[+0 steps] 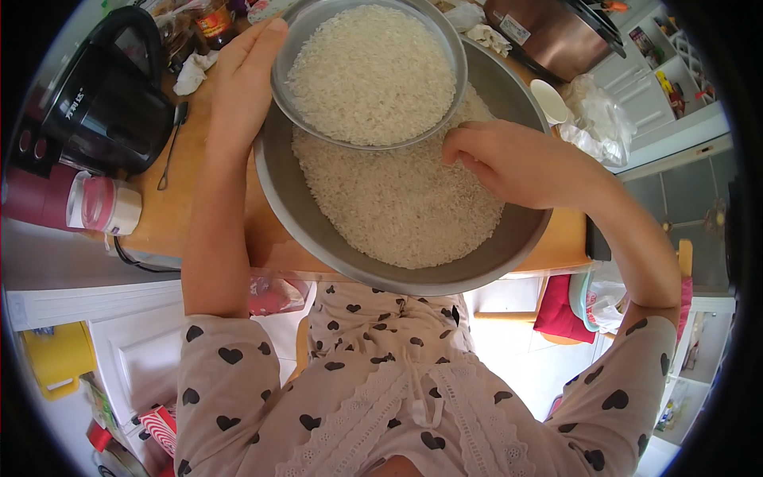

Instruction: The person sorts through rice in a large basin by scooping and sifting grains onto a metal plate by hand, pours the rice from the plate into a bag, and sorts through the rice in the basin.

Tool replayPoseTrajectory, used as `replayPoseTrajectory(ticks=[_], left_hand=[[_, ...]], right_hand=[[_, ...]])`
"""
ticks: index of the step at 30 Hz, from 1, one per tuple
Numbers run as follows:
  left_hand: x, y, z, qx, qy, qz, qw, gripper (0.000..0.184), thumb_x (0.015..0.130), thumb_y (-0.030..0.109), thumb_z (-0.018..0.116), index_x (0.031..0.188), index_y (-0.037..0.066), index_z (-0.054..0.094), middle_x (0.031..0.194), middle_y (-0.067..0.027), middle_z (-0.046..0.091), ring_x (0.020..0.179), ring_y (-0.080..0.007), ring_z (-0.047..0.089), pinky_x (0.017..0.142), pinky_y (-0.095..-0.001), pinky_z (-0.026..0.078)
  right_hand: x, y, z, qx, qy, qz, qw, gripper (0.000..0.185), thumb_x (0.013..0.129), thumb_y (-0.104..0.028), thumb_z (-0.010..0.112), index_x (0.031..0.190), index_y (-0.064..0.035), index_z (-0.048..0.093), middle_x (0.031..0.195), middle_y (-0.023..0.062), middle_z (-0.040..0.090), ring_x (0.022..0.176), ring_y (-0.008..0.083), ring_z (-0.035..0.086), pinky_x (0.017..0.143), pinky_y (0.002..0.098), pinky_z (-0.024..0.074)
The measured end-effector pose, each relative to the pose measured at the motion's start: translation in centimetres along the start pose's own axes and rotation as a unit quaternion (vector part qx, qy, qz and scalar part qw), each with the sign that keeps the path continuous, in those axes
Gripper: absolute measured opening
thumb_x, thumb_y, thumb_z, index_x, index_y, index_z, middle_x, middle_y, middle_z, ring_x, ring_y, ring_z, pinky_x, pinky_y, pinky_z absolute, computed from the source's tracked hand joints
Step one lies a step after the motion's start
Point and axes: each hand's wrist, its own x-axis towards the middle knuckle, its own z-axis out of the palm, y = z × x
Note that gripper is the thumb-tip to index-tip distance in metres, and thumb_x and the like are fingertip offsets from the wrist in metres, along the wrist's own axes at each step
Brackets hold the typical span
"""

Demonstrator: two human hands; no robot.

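On the light-brown wooden table (173, 208), close to the front edge: wide, round, deep grey metal basin (276, 179), mouth upward, with a broad bed of off-white rice grains (401, 211) inside. Over the far part of the basin: smaller, shallow, round silver-grey metal bowl (280, 83), filled with a layer of white rice (373, 75). Faces upward toward the camera; round in outline, about equally wide in every direction. Cannot tell whether resting on the basin's rim or borne by hand alone; likewise exact tilt.

At the bowl's left rim: bare left hand (245, 70), closed on the edge, thumb side uppermost. Fingers beneath mostly hidden; cannot tell whether spread or pressed together.

Above the right part of the basin, just beside the bowl's lower-right rim: bare right hand (509, 159), pointing left, fingers bent inward, with thumb near forefinger. Cannot tell whether pinching grains or touching the bed below.

To the left on the tabletop: black electric kettle with loop handle (107, 99), thin metal utensil with black grip (171, 147), pink-and-white jar (107, 203). To the right, near the basin: white cup (548, 102), clear crumpled plastic bag (600, 119). Beyond: shiny brown cooker (548, 40).
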Motion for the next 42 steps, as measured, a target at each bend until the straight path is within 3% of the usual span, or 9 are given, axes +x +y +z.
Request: replayPoseTrajectory(ticks=[7, 13, 16, 19, 22, 25, 28, 34, 42], left_hand=[[0.0, 0.0, -0.2, 0.011, -0.016, 0.008, 1.0, 0.036, 0.098, 0.027, 0.051, 0.111, -0.004, 0.063, 0.094, 0.0002, 0.064, 0.087, -0.007, 0.054, 0.08, -0.0221, 0.042], [-0.1, 0.2, 0.0, 0.011, -0.001, 0.007, 1.0, 0.037, 0.098, 0.028, 0.052, 0.112, -0.004, 0.063, 0.097, -0.0014, 0.065, 0.089, -0.0081, 0.055, 0.081, -0.0221, 0.042], [0.1, -0.1, 0.0, 0.032, 0.018, 0.004, 0.999, 0.038, 0.098, 0.028, 0.052, 0.114, -0.004, 0.063, 0.098, -0.0026, 0.065, 0.09, -0.009, 0.055, 0.082, -0.0224, 0.043], [-0.2, 0.6, 0.1, 0.01, -0.003, -0.011, 1.0, 0.039, 0.098, 0.028, 0.052, 0.116, -0.004, 0.062, 0.1, -0.0032, 0.065, 0.091, -0.0096, 0.056, 0.083, -0.0229, 0.043], [-0.2, 0.4, 0.3, -0.023, -0.001, -0.014, 1.0, 0.038, 0.098, 0.027, 0.051, 0.117, -0.004, 0.062, 0.1, -0.0033, 0.066, 0.091, -0.0098, 0.057, 0.083, -0.023, 0.044], [-0.1, 0.3, 0.0, -0.007, -0.011, -0.005, 1.0, 0.037, 0.098, 0.026, 0.05, 0.116, -0.004, 0.062, 0.1, -0.0034, 0.066, 0.091, -0.0095, 0.057, 0.082, -0.0229, 0.044], [-0.1, 0.3, 0.2, -0.022, -0.021, 0.004, 1.0, 0.036, 0.098, 0.025, 0.05, 0.115, -0.004, 0.062, 0.098, -0.0035, 0.066, 0.09, -0.009, 0.057, 0.081, -0.0234, 0.044], [-0.1, 0.1, 0.3, 0.016, 0.012, 0.008, 1.0, 0.035, 0.097, 0.026, 0.052, 0.11, -0.004, 0.063, 0.092, -0.0039, 0.066, 0.085, -0.0099, 0.057, 0.078, -0.0245, 0.045], [0.0, -0.2, 0.1, 0.021, 0.012, 0.001, 1.0, 0.037, 0.096, 0.029, 0.052, 0.111, -0.003, 0.064, 0.092, -0.0061, 0.067, 0.087, -0.0119, 0.058, 0.08, -0.0259, 0.044]], right_hand=[[0.3, -1.4, 0.2, 0.032, -0.07, 0.065, 0.995, 0.028, 0.093, -0.021, 0.047, 0.11, -0.0024, 0.058, 0.104, 0.0203, 0.063, 0.099, 0.0362, 0.06, 0.086, 0.0439, 0.0478], [-0.4, -3.4, 1.7, 0.058, -0.073, -0.015, 0.995, 0.045, 0.087, -0.041, 0.058, 0.111, -0.0019, 0.058, 0.093, 0.0207, 0.065, 0.091, 0.0372, 0.063, 0.079, 0.0457, 0.0476], [0.5, -4.4, 1.4, 0.122, -0.159, 0.003, 0.98, 0.047, 0.085, -0.039, 0.062, 0.111, 0.0006, 0.058, 0.087, 0.0184, 0.064, 0.078, 0.0305, 0.064, 0.069, 0.0413, 0.0488], [1.1, -4.2, 1.5, 0.302, -0.219, 0.063, 0.926, 0.039, 0.085, -0.031, 0.061, 0.108, 0.0004, 0.059, 0.086, 0.0126, 0.062, 0.065, 0.0202, 0.06, 0.057, 0.0321, 0.0463], [1.7, -3.3, 2.3, 0.555, -0.256, 0.073, 0.788, 0.028, 0.086, -0.023, 0.057, 0.104, -0.0013, 0.06, 0.085, 0.0078, 0.059, 0.058, 0.0132, 0.053, 0.049, 0.0244, 0.0403], [2.0, -2.8, 1.4, 0.622, -0.275, 0.064, 0.73, 0.024, 0.087, -0.023, 0.056, 0.099, -0.0026, 0.06, 0.084, 0.0068, 0.059, 0.054, 0.0133, 0.051, 0.046, 0.0232, 0.0371], [1.9, -2.6, -0.2, 0.62, -0.257, 0.072, 0.738, 0.023, 0.089, -0.023, 0.056, 0.096, -0.0018, 0.059, 0.083, 0.0074, 0.059, 0.053, 0.0137, 0.051, 0.044, 0.0237, 0.0365], [3.3, -2.5, -5.2, 0.528, -0.162, -0.013, 0.834, 0.026, 0.09, -0.026, 0.058, 0.096, -0.0011, 0.061, 0.085, 0.0097, 0.063, 0.057, 0.015, 0.054, 0.046, 0.0252, 0.0408], [7.1, -3.7, -9.1, 0.495, 0.064, -0.108, 0.86, 0.042, 0.095, -0.034, 0.054, 0.116, 0.0014, 0.058, 0.105, 0.0115, 0.065, 0.09, 0.0185, 0.066, 0.075, 0.0298, 0.0548]])
